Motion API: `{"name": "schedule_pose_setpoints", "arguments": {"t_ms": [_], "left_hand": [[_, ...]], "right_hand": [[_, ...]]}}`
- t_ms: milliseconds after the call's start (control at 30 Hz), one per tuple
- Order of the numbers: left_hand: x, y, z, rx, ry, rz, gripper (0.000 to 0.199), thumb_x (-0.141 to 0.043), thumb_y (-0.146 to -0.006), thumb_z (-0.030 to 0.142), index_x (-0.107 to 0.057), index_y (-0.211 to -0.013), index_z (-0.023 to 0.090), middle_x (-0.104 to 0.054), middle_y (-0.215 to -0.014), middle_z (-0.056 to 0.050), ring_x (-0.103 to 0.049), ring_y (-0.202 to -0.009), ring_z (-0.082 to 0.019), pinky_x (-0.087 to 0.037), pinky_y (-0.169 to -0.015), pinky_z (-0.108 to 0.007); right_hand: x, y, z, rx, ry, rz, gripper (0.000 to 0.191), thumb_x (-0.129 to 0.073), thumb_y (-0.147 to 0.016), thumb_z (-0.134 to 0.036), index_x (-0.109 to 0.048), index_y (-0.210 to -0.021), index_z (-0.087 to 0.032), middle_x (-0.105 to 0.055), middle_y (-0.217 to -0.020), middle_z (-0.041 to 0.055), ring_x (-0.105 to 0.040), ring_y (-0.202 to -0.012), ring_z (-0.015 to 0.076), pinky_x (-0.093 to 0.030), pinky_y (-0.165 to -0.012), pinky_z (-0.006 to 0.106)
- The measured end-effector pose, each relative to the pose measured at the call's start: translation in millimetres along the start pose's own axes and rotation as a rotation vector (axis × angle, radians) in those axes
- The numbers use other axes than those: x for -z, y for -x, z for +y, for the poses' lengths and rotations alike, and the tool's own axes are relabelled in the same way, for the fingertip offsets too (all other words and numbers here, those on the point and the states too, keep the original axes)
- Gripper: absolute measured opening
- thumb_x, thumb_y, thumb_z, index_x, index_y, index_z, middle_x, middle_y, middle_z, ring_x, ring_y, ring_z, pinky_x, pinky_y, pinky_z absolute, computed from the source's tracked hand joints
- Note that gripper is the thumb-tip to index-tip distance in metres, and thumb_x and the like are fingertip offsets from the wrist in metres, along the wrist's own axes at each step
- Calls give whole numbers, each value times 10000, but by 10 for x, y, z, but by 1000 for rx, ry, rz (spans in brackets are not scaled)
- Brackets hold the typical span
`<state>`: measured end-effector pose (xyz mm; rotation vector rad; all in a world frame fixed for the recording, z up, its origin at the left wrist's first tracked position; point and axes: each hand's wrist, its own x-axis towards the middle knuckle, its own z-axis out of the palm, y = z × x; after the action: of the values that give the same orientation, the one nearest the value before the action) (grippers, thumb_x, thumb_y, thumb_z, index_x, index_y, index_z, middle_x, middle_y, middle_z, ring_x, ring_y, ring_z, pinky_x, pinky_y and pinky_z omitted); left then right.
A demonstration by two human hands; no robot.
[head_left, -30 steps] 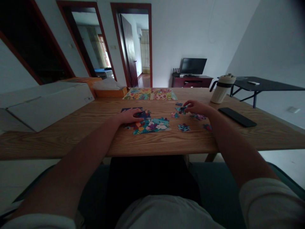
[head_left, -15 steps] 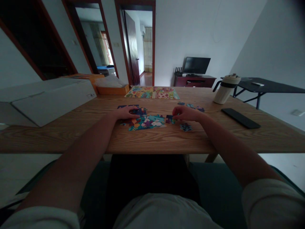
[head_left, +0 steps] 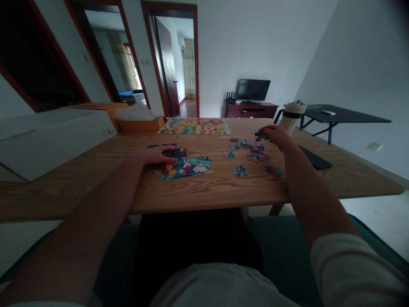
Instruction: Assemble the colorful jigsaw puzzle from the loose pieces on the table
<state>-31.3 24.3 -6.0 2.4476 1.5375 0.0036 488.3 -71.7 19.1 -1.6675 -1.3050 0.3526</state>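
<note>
A partly joined jigsaw puzzle [head_left: 191,166], with white rabbits on teal, lies on the wooden table. My left hand [head_left: 158,154] rests on its left part, fingers spread and apart, covering some of the joined pieces. Off to the right, my right hand [head_left: 275,134] pinches a dark puzzle piece [head_left: 260,136] with purple and green on it, above the far side of the loose pieces. Below that hand lie several loose puzzle pieces [head_left: 257,153], some overlapping. A leaf-patterned piece [head_left: 240,171] lies nearer to me, and a dark red-and-teal piece [head_left: 274,171] is by my right forearm.
A colourful picture sheet [head_left: 194,126] lies flat at the far edge. A long white box [head_left: 64,138] and an orange box [head_left: 140,124] stand on the left. A cream flask [head_left: 291,117] and a black slab-like object [head_left: 315,157] are on the right, partly behind my right arm.
My right hand has moved right and away from the joined puzzle, carrying a piece and uncovering loose ones. The left hand stays on the puzzle. The view has turned slightly right.
</note>
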Motion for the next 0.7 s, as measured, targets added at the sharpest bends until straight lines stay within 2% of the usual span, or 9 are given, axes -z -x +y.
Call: {"name": "schedule_pose_setpoints", "arguments": {"t_ms": [100,200,300,367,467,533,600,700], "left_hand": [[12,8,-11,-5,-3,3,989,-621,-735,831,-456,-1584,353,-397,-1675,-71,-412,-1496,-368,-311,-1213,-462],[21,26,9,-13,-9,15,980,-605,-741,842,-477,-1575,343,-417,-1662,-85,-420,-1488,-384,-333,-1199,-472],[28,45,40,-8,-13,9,1009,-586,-732,866,-474,-1578,330,-413,-1665,-84,-433,-1482,-375,-347,-1195,-441],[34,53,60,-2,-22,-4,1032,-583,-728,872,-453,-1591,321,-392,-1677,-81,-430,-1486,-360,-328,-1207,-422],[42,60,85,5,-39,-12,1022,-589,-742,850,-433,-1602,321,-376,-1685,-77,-419,-1493,-351,-305,-1218,-431],[45,66,98,7,-43,-12,992,-594,-756,825,-435,-1600,328,-387,-1680,-70,-421,-1489,-359,-312,-1213,-449],[45,74,109,-3,-44,-11,970,-593,-768,807,-442,-1597,325,-397,-1675,-64,-426,-1483,-368,-321,-1206,-453],[41,89,120,-17,-44,-14,979,-587,-766,816,-452,-1594,311,-399,-1674,-68,-433,-1479,-368,-343,-1193,-419]], "right_hand": [[-21,-10,41,-14,111,-75,239,-631,-878,-227,-791,-1041,-155,-716,-787,72,-591,-656,159,-439,-567,278],[-34,-12,36,9,320,-289,274,-746,-839,-299,-788,-1065,-150,-746,-866,102,-662,-749,207,-514,-684,325],[-30,-16,20,55,532,-495,399,-889,-697,-425,-793,-1001,-185,-761,-987,119,-699,-851,264,-545,-779,373],[-40,-11,4,55,629,-630,452,-928,-616,-514,-791,-917,-207,-761,-934,106,-705,-828,280,-553,-757,391],[-86,19,-21,15,667,-788,455,-952,-535,-563,-756,-763,-221,-714,-714,66,-673,-656,253,-538,-626,384],[-124,54,-47,10,624,-818,423,-966,-526,-524,-738,-723,-227,-684,-647,47,-638,-580,223,-517,-568,366],[-169,106,-99,12,584,-804,352,-936,-608,-487,-747,-752,-228,-676,-635,40,-616,-557,203,-507,-560,354],[-297,232,-264,116,499,-691,242,-835,-767,-445,-781,-848,-224,-709,-708,47,-630,-626,198,-526,-633,351]]}}
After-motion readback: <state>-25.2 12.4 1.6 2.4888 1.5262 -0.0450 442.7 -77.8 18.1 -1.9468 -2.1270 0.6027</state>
